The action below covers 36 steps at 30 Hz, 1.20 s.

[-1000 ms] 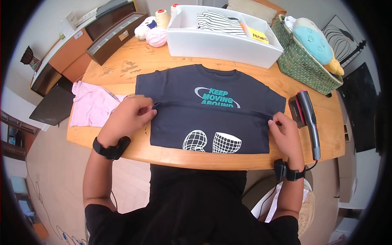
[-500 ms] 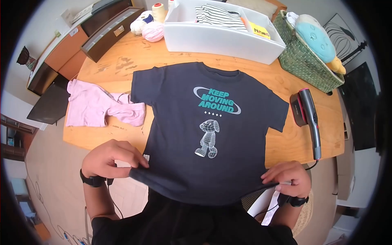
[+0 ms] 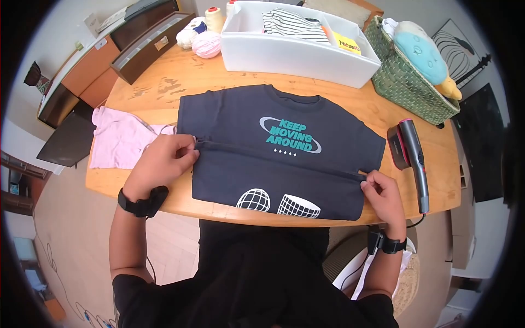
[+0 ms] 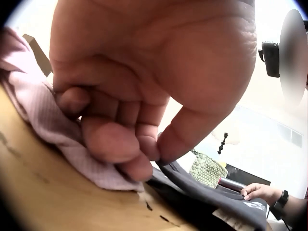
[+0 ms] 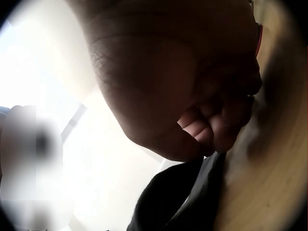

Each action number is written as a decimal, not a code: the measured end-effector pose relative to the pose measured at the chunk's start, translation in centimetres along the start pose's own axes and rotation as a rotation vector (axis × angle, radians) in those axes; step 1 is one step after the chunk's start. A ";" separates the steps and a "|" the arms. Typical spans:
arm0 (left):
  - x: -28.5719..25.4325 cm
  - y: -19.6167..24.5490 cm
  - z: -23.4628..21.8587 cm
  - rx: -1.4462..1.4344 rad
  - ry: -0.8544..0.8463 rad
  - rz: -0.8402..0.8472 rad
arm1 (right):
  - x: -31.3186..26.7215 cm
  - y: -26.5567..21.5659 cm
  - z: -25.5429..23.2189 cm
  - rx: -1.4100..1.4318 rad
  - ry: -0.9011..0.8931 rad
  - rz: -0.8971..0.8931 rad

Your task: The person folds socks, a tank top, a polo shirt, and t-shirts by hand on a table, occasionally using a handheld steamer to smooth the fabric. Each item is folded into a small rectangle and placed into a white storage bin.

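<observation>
A dark T-shirt (image 3: 262, 164) lies on the wooden table with its lower part folded up under or over itself along a crosswise ridge; green lettering shows above, two white grid shapes by the near edge. My left hand (image 3: 162, 163) pinches its left side at the ridge; in the left wrist view thumb and fingertips of the hand (image 4: 144, 91) meet on the dark cloth (image 4: 192, 190). My right hand (image 3: 384, 198) pinches the right side below the sleeve; in the right wrist view the hand (image 5: 178, 82) is in shadow, dark cloth (image 5: 178, 192) at its fingertips.
Pink clothing (image 3: 117, 139) lies left, beside my left hand. A white bin (image 3: 298, 57) holding striped cloth stands at the back, near yarn balls (image 3: 206, 45). At right are a green woven basket (image 3: 407, 82) and a corded styling tool (image 3: 420, 169).
Half a second ago the shirt was spread out, its hem held over the table's near edge. Both hands have moved up and away from my body, and the dog print is no longer whole in view.
</observation>
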State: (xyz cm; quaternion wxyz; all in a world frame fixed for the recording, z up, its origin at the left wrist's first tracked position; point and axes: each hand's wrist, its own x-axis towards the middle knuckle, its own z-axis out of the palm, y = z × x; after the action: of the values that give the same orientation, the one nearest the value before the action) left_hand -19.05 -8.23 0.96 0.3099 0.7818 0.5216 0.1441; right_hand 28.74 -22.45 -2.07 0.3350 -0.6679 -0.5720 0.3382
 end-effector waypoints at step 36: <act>8.8 -5.5 -3.3 0.160 0.134 -0.096 | 5.5 0.0 -2.5 -0.715 0.266 -0.010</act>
State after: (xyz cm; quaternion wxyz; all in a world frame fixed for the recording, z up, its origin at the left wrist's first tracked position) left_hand -21.23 2.25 -0.92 0.2174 0.7666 0.5881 0.1389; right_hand 31.42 -17.14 -1.06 0.1540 -0.7780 -0.6086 0.0262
